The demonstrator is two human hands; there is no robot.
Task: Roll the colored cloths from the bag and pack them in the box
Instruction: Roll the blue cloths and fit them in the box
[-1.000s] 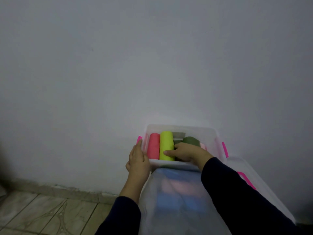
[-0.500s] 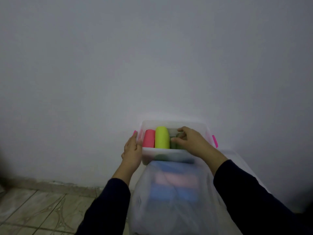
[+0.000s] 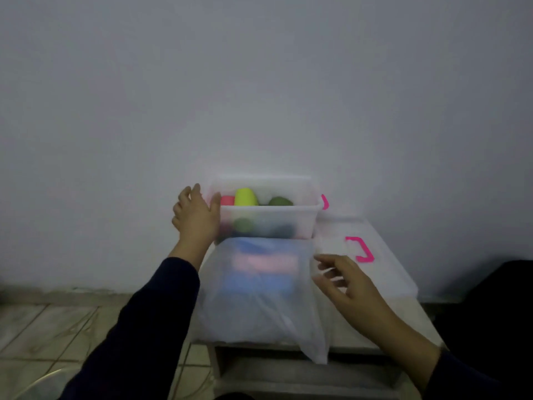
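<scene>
Two hands were in view, both in dark sleeves. At far left, tiled floor (image 3: 43, 327) met the pale wall (image 3: 259, 82) along a skirting line. Left hand (image 3: 196, 216) lay flat against the left end wall of the clear plastic box (image 3: 288, 216), fingers straight and slightly spread, thumb at the near-left corner; it pressed the box and gripped nothing. Box stood open at the back of a low white table (image 3: 375, 339), against the wall. Inside, left to right: red rolled cloth (image 3: 227, 200), yellow-green rolled cloth (image 3: 245, 196), dark green rolled cloth (image 3: 280, 201); further dark rolls showed blurred through the near wall, colours not resolved. Pink latch (image 3: 325, 202) sat on the box's right end. Translucent white bag (image 3: 259, 307) stood just in front of the box, touching its near wall, with blue and pink cloths (image 3: 264, 269) dimly visible through the film. Right hand (image 3: 349, 287) hovered just right of the bag's upper edge, fingers loosely bent and apart, holding nothing; whether a fingertip touched the film could not be told. Box lid (image 3: 383, 272) with a pink handle (image 3: 362, 249) lay flat on the table to the right, beyond the right hand. Dark shape at far right, unidentified.
</scene>
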